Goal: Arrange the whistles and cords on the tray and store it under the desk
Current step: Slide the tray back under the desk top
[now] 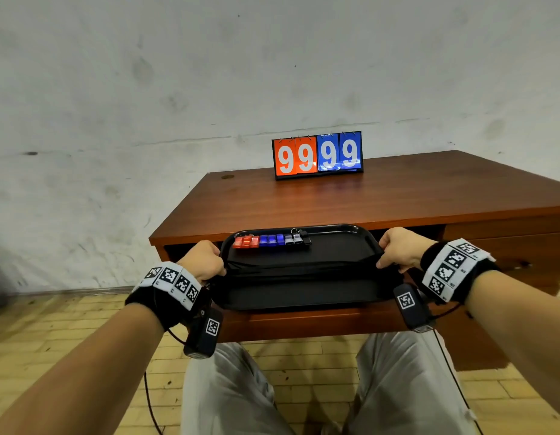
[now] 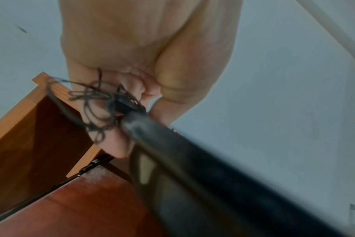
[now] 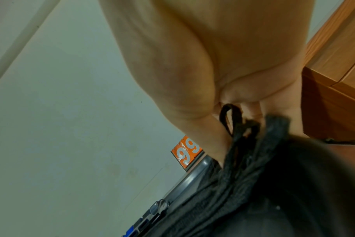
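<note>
- Left hand [image 1: 204, 259] grips tray [image 1: 303, 296] left edge, cords [image 1: 303, 266] bunched under fingers.
- Right hand [image 1: 398, 248] grips right edge.
- Whistles [image 1: 270, 240] rowed along far rim.

— Inspector: Non-task items?
— Assistant: A flip scoreboard [image 1: 318, 155] stands upright at the far edge of the tabletop [image 1: 398, 189], two orange nines, two blue nines. Stained grey wall [image 1: 178, 73] behind. Yellow tiled floor [image 1: 68, 324] below.
</note>
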A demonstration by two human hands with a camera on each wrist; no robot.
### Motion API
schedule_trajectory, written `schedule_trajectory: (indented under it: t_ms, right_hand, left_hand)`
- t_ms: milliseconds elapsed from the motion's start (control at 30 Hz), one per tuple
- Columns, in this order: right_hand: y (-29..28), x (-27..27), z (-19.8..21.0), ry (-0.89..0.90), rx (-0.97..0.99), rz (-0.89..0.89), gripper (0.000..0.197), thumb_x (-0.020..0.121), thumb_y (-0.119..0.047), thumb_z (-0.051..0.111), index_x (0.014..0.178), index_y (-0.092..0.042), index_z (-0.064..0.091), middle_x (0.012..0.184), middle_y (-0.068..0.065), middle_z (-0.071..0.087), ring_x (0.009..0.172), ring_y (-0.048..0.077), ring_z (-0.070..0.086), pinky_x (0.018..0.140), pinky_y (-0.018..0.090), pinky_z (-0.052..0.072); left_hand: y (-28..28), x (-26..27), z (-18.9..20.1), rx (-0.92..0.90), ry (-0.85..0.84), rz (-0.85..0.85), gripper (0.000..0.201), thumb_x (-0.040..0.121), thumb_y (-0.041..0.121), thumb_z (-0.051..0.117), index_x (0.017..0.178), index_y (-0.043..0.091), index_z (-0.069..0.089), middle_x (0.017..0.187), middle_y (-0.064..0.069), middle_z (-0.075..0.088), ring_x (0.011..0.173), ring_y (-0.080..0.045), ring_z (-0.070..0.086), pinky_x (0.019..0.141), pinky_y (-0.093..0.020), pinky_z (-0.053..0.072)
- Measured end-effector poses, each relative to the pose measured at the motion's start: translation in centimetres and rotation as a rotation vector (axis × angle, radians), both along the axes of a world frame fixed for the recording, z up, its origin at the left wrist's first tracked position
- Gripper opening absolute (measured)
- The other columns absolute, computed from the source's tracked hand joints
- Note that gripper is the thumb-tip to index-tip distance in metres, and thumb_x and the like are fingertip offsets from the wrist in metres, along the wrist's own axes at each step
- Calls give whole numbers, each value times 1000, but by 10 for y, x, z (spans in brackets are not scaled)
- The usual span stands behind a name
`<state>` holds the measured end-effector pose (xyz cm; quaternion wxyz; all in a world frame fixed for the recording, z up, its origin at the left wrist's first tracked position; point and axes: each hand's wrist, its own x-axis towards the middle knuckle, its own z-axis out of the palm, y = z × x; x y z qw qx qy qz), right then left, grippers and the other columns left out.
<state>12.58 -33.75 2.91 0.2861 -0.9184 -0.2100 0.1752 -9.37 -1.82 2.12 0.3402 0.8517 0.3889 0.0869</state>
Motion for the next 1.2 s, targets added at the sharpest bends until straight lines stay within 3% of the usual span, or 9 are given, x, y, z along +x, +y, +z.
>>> schedule_trajectory:
  t_ms: [100,233,333,533,567,667,933,1100,1200]
  right_hand:
    - [-4,-5,-3,22,-37,0,29,79,-4,77,102,0,60,83,12,59,70,22,59,51,29,52]
    - [-8,-8,-10,54,-52,-7,40,82,-1,75,117,8,60,78,11,57,66,21,58,50,28,51]
    - [-7,-5,-13,73,-66,-17,44,82,-1,74,122,10,58,77,10,54,63,20,56,48,27,50]
    - [0,8,-23,93,-72,-34,52,80,0,76,127,3,53,79,6,54,64,20,55,46,28,47]
    - [2,10,-25,99,-76,-34,53,80,0,76,127,3,53,79,6,54,65,21,56,47,29,48]
    - [8,17,-29,109,-75,-53,59,79,1,77,131,1,50,84,6,54,83,28,62,56,33,55]
    - [21,35,-44,142,-121,-57,62,82,3,72,137,0,44,79,15,57,55,24,53,56,36,50]
    - [26,39,-48,145,-139,-61,62,83,4,71,138,0,43,83,13,56,57,23,54,48,30,46]
    - [28,39,-52,139,-160,-69,64,83,3,71,140,-2,42,87,13,57,57,23,54,51,31,48]
  left_hand:
    - [-2,-3,-5,2,15,11,37,80,-5,73,115,-2,62,100,-14,64,102,-32,63,86,-36,52]
    - [-6,-1,-13,5,40,-5,23,80,-3,75,100,2,64,99,-15,65,104,-32,64,94,-42,53]
    - [-6,5,-21,1,66,-17,35,81,-1,76,114,0,62,108,-13,60,114,-32,60,99,-38,49]
    - [1,22,-34,-27,115,1,18,85,1,73,83,9,57,104,-12,55,112,-27,56,99,-34,45]
    - [1,24,-36,-30,121,6,14,85,1,73,91,6,61,111,-13,57,118,-27,55,100,-34,43]
    - [9,36,-46,-12,122,30,55,84,2,74,134,-2,52,138,-15,53,132,-30,48,108,-35,41]
    - [24,52,-62,-35,134,35,60,81,3,77,134,1,50,130,-17,58,121,-31,57,103,-41,48]
    - [30,55,-71,-42,144,33,52,80,3,78,125,5,52,125,-17,59,116,-32,59,100,-43,50]
    - [30,55,-73,-45,150,22,53,80,4,77,126,7,50,125,-16,58,115,-36,60,95,-44,51]
